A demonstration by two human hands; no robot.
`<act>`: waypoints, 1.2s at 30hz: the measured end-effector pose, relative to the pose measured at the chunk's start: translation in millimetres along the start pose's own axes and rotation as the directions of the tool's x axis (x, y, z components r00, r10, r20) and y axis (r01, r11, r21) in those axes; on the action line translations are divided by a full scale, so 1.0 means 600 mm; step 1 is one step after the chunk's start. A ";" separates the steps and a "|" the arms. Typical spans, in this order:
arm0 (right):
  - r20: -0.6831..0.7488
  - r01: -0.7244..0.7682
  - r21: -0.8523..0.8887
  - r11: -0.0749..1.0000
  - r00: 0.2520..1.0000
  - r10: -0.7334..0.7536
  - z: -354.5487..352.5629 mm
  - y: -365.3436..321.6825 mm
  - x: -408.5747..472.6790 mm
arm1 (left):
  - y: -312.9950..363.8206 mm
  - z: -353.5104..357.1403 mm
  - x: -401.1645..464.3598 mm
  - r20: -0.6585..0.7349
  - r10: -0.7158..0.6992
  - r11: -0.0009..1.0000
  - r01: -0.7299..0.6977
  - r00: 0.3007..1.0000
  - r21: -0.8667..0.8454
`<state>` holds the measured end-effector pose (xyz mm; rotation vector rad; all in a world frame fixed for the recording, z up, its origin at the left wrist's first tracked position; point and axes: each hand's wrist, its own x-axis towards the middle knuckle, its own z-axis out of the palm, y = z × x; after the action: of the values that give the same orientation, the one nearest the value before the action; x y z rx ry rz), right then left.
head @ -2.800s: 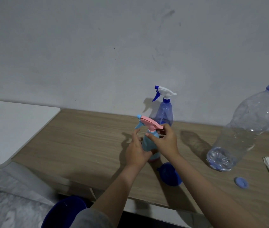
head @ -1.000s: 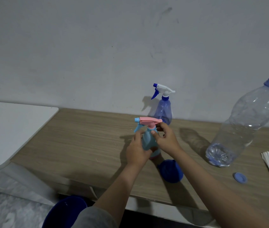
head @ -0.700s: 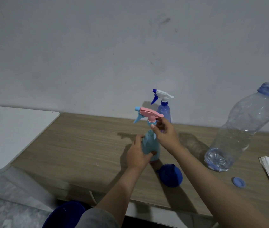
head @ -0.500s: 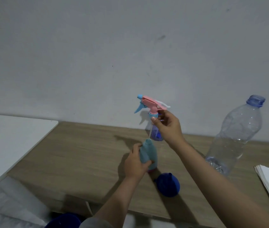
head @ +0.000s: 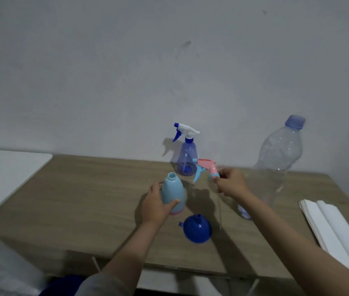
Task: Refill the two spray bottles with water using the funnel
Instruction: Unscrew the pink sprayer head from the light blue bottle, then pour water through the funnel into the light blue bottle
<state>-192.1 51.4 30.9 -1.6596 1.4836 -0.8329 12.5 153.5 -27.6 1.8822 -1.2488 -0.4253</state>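
You are looking down at a wooden table [head: 83,199] with a pale brown grain, pushed against a plain grey-white wall [head: 126,71] that carries a few faint scuffs. To the left, a white surface [head: 2,176] sits just beside the table. Your left hand [head: 155,207] grips a light blue bottle [head: 172,193], which stands upright on the table with its neck open and uncapped. Your right hand [head: 230,184] pinches the neck of a pink and blue spray head [head: 204,168], held in the air to the right of the bottle, with its thin clear tube [head: 219,210] hanging down toward the tabletop. A dark blue funnel [head: 197,229] lies wide end down on the table, just in front of the bottle and between your forearms. Near the wall stands a second spray bottle [head: 186,159], clear blue, with its white and blue head on. To the right stands a large clear water bottle [head: 276,159], uncapped, partly hidden by your right arm. A stack of white paper [head: 336,229] lies at the right edge of the table.
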 end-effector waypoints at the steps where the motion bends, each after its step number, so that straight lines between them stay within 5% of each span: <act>1: 0.015 -0.044 -0.009 0.999 0.999 0.044 0.009 0.029 -0.002 | -0.001 0.001 0.000 -0.003 0.001 1.000 -0.001 1.000 -0.006; 11: 0.055 -0.217 -0.179 0.960 0.972 0.230 0.068 0.145 -0.020 | -0.014 0.012 0.005 -0.036 0.002 1.000 -0.003 0.999 -0.023; 17: -0.016 -0.207 -0.096 0.974 0.978 0.206 0.073 0.148 -0.040 | -0.015 0.013 0.004 -0.044 0.020 1.000 -0.021 0.999 -0.010; 22: -0.109 0.094 -0.193 0.977 0.987 -0.116 0.061 0.125 -0.055 | -0.013 0.012 0.002 -0.044 0.027 0.999 -0.028 0.999 -0.017; 26: 0.234 0.412 -0.126 0.902 0.896 -0.377 0.041 0.071 -0.060 | -0.011 0.012 0.001 -0.061 0.038 0.999 -0.039 0.997 -0.016; 30: 0.657 0.603 -0.418 0.679 0.717 -0.233 0.056 0.039 -0.060 | -0.008 0.012 -0.001 -0.071 0.030 0.999 -0.032 0.997 -0.022; 33: 0.750 0.669 -0.519 0.532 0.655 -0.090 0.081 0.039 -0.063 | -0.006 0.009 -0.001 -0.048 0.013 1.000 -0.014 0.999 -0.015; 36: 0.767 0.709 -0.519 0.478 0.633 -0.106 0.092 0.047 -0.063 | -0.003 0.007 -0.003 -0.032 0.010 1.000 -0.010 0.999 -0.006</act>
<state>-163.7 93.7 -20.8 -2.7315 0.8899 0.3625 10.1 153.3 -31.5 1.8697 -1.2343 -0.3914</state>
